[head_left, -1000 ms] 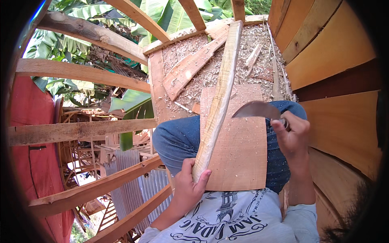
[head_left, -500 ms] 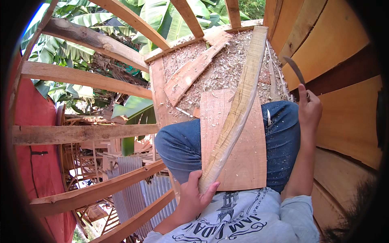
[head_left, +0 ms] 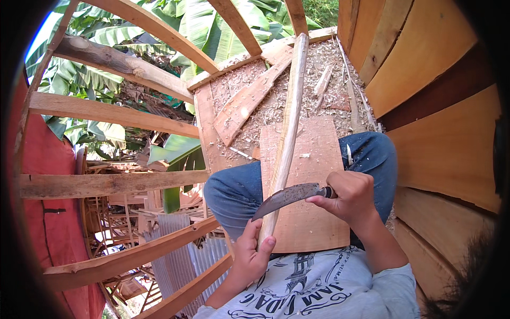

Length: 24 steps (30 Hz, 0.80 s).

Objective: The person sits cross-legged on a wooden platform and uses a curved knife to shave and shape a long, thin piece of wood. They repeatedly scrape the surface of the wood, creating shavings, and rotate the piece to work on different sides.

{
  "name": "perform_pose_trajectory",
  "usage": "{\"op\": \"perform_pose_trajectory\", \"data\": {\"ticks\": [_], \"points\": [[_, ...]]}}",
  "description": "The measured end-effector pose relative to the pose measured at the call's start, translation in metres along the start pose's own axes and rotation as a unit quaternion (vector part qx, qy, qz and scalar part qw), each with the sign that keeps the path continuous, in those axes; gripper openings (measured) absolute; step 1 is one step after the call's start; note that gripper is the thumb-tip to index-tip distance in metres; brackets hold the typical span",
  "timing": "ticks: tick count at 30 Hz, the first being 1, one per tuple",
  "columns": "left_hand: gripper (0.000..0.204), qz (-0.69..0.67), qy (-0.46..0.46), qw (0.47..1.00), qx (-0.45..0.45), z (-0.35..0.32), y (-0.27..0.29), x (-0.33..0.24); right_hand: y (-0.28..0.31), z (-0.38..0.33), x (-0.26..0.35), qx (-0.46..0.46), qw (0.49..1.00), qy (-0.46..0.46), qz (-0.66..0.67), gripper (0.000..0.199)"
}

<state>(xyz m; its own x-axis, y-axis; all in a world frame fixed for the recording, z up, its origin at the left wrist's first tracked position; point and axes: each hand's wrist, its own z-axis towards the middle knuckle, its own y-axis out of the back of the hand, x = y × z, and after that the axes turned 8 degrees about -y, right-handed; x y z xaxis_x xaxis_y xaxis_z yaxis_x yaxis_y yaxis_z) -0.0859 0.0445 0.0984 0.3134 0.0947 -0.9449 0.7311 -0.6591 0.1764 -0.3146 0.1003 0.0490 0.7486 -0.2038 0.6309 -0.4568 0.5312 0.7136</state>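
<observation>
My left hand point(head_left: 253, 252) is closed round the near end of a long, pale wooden pole point(head_left: 287, 127), which slopes away from me toward the far edge of the floor. My right hand point(head_left: 351, 198) grips the dark handle of a curved knife point(head_left: 289, 196). The rusty blade lies across the pole a little beyond my left fingers, its tip pointing left. Beneath the pole, a flat wooden board point(head_left: 313, 175) rests over my lap. Whether the edge bites into the wood cannot be made out.
Wood shavings point(head_left: 319, 64) cover the floor ahead, where a tapered plank point(head_left: 249, 101) lies. Open wooden rails point(head_left: 117, 112) run along the left side, with banana leaves beyond. A plank wall point(head_left: 435, 127) stands close on my right.
My right hand has brought the knife from the far right down and left onto the pole. The pole has turned, its far end swinging left. My left hand still holds it.
</observation>
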Motion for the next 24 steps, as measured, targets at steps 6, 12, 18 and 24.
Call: {"op": "perform_pose_trajectory", "data": {"ticks": [6,12,18,24], "points": [[0.035,-0.002,0.006,0.999,0.049,0.0,-0.002,-0.008,0.012,0.019,-0.018,-0.061,0.996,0.03,-0.056,0.063],[0.031,-0.039,-0.014,0.995,0.092,-0.02,0.006,0.012,0.038,0.044,-0.072,-0.175,0.942,-0.286,0.023,0.063],[0.052,-0.166,0.06,0.983,0.048,-0.007,0.016,0.018,0.066,0.022,-0.053,-0.071,0.974,-0.21,0.038,0.059],[0.057,-0.172,0.038,0.978,0.114,-0.002,-0.002,0.0,0.019,0.0,0.013,0.034,0.999,0.01,0.021,0.057]]}}
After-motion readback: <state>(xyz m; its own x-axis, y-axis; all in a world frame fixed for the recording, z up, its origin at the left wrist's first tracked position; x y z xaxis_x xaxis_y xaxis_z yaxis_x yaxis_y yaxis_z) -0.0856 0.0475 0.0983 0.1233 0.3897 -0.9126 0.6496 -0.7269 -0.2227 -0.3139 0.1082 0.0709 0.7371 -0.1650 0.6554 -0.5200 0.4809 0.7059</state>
